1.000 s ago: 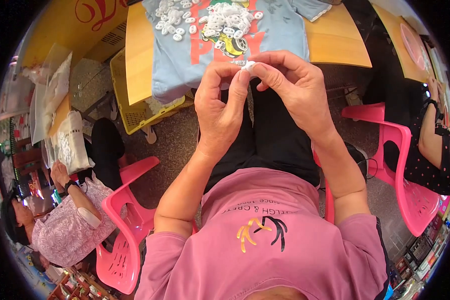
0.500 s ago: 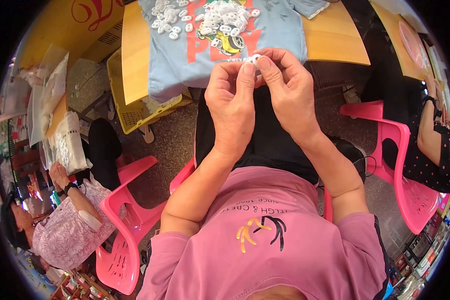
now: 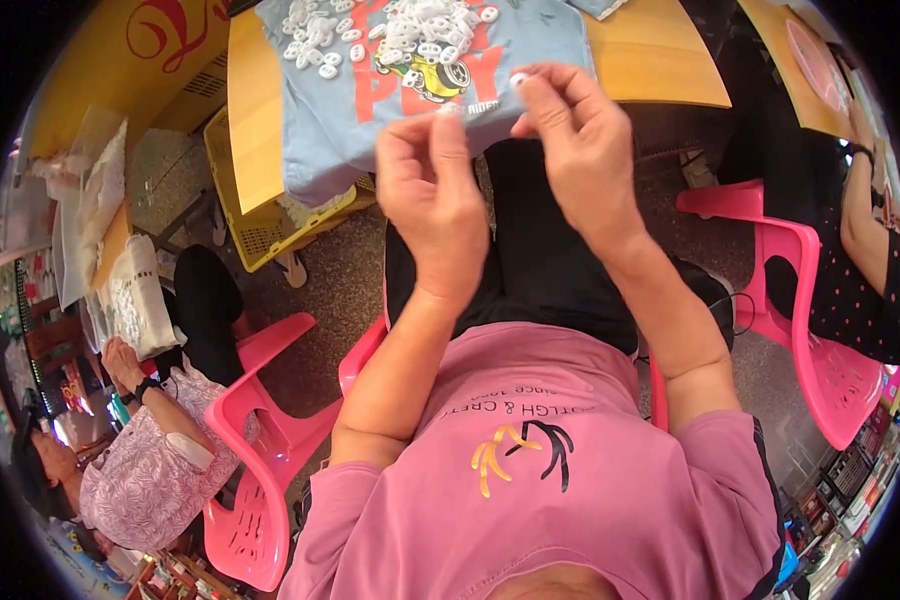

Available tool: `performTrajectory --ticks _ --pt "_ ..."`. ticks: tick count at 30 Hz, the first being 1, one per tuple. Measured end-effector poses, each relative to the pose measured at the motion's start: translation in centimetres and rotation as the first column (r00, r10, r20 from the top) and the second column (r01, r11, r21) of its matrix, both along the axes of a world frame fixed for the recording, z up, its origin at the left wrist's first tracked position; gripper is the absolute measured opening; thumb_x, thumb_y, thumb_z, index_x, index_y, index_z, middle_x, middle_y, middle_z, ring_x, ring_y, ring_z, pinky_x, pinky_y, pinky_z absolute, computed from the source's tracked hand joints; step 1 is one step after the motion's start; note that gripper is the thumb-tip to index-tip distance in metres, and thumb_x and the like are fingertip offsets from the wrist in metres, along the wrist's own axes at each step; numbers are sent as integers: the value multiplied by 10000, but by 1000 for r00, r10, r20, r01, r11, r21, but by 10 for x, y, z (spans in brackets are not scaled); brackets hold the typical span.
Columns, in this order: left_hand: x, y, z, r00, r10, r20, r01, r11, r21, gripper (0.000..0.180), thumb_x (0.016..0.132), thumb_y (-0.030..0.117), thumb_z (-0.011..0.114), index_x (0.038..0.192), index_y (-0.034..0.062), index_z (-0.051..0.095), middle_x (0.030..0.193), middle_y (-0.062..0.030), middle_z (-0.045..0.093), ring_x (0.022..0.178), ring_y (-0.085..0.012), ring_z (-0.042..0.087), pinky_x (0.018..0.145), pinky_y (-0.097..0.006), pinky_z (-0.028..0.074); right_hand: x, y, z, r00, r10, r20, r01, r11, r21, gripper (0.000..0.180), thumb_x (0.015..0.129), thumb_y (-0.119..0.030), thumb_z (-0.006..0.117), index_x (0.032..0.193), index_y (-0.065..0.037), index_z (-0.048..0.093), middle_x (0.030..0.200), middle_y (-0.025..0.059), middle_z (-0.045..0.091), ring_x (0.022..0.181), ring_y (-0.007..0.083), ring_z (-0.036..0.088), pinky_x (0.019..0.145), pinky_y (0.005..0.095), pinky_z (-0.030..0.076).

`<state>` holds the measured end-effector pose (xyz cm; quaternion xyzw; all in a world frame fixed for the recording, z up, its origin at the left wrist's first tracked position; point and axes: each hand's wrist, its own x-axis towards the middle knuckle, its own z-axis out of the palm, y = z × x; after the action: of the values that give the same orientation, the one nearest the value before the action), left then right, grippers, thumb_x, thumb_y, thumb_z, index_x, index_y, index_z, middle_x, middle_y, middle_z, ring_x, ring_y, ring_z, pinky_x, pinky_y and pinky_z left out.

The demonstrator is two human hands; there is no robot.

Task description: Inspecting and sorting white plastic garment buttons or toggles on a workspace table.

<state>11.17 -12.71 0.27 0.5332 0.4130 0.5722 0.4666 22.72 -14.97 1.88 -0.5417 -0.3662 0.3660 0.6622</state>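
While we sit on a pink plastic chair (image 3: 365, 352) at a yellow wooden table (image 3: 660, 60), our left hand (image 3: 432, 205) and right hand (image 3: 575, 140) are raised side by side over our lap, a small gap between them. The right hand's thumb and forefinger are pinched together on a small white ring-shaped piece (image 3: 519, 78), held at the fingertips. The left hand's fingertips are drawn together too, with a speck of white (image 3: 451, 109) showing at their tips; we cannot tell whether they clamp it. Just beyond the fingers, a light blue T-shirt (image 3: 320, 120) with red lettering lies spread over the table edge, carrying a heap of the same white ring pieces (image 3: 410, 30). Left of the fingers and below the table stands a yellow plastic crate (image 3: 260, 225). Well to the left of the fingers, another person in a patterned blouse (image 3: 140, 480) sits on a second pink chair (image 3: 255, 480).
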Motion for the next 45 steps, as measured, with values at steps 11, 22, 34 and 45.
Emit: performTrajectory --ticks 11,22,34,45 --pt "-5 2 9 911 -211 356 290 939 -187 131 956 139 604 979 11 591 868 -6 605 787 -57 542 734 -207 451 6 -4 5 955 166 -247 -163 986 30 218 965 -173 586 1108 -11 619 869 21 612 738 85 578 713 240 506" --pt "-1 0 9 918 -273 286 321 938 -134 140 953 141 612 982 7 583 885 -8 611 806 -53 545 737 -201 452 8 -6 9 987 113 -118 -108 993 51 231 958 -166 594 1122 -3 616 877 22 609 717 76 561 672 221 492" --pt "-8 7 10 908 -308 284 367 913 -181 146 946 148 619 978 8 593 888 -5 610 811 -58 551 741 -213 459 30 -6 13 943 305 -130 -318 943 -95 212 970 -186 570 1065 -2 614 775 0 552 666 50 504 532 207 435" --pt "-27 19 2 916 -305 259 368 898 -241 152 942 161 626 968 13 603 854 2 599 787 -58 532 734 -216 436 70 50 -18 708 95 700 -30 994 -104 195 889 -133 651 1037 -6 643 919 76 661 812 130 616 683 269 492"
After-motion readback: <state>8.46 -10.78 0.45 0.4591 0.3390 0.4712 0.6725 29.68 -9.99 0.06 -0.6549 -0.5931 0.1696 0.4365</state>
